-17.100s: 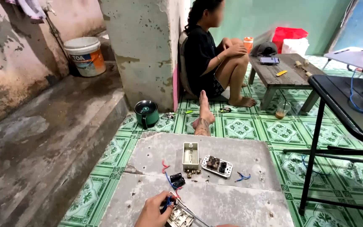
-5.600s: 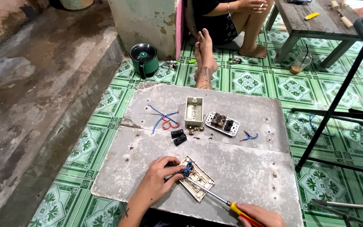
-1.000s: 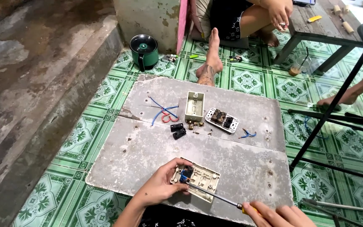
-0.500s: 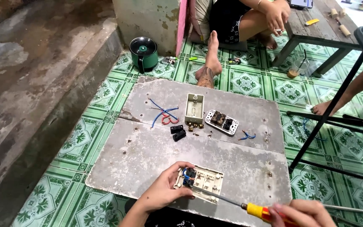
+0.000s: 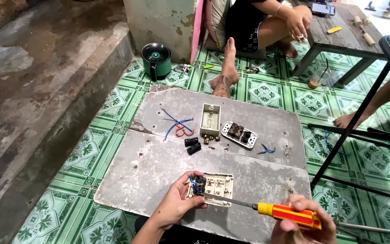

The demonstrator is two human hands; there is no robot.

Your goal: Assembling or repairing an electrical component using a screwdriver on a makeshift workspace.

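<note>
My left hand [image 5: 177,205] grips the left end of a white switch plate [image 5: 215,189] lying on the grey slab [image 5: 159,158]; a black module with blue wires [image 5: 198,183] sits in the plate under my fingers. My right hand [image 5: 301,226] holds a screwdriver with a yellow and red handle [image 5: 287,213], its metal shaft reaching left so the tip touches the black module. Further up the slab lie a beige back box [image 5: 210,121], a second switch plate with dark modules [image 5: 239,134], two loose black modules [image 5: 192,145] and red and blue wire pieces [image 5: 178,128].
A green and black round appliance [image 5: 155,60] stands on the tiled floor by a concrete pillar. A person sits beyond the slab, one foot [image 5: 223,81] near its far edge. A low wooden table [image 5: 339,36] and black metal stand legs [image 5: 353,131] are at the right, with another person's foot [image 5: 348,119].
The view has tilted slightly; my right hand with the screwdriver has come further into view, and its tip now rests at the black module in the plate.
</note>
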